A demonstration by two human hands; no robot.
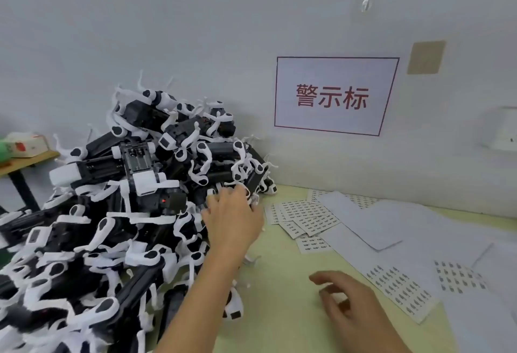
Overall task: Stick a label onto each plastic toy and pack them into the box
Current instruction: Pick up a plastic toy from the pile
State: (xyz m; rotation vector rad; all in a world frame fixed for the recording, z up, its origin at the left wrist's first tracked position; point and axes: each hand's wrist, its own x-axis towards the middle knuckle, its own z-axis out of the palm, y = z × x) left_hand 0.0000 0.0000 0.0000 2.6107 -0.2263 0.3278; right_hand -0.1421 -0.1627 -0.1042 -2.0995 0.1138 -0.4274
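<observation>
From the head view, the left hand point(233, 218) reaches into a big heap of black-and-white plastic toys point(112, 212), its fingertips buried among them, so whether it grips one I cannot tell. The right hand point(347, 299) hovers loosely spread above the pale yellow-green table point(282, 310), near sheets of small printed labels point(305, 217). No box shows and the heap is large, so most of the labelling and packing probably remains.

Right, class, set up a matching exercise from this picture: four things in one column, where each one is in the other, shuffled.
Things:
1. pile of toys
2. label sheets
3. red-lettered sign
4. right hand

Places:
A. on the wall
B. hovering over the table, bottom right
C. heaped on the left
D. flat on the table, beside the pile

Pairs: 1-C, 2-D, 3-A, 4-B
</observation>
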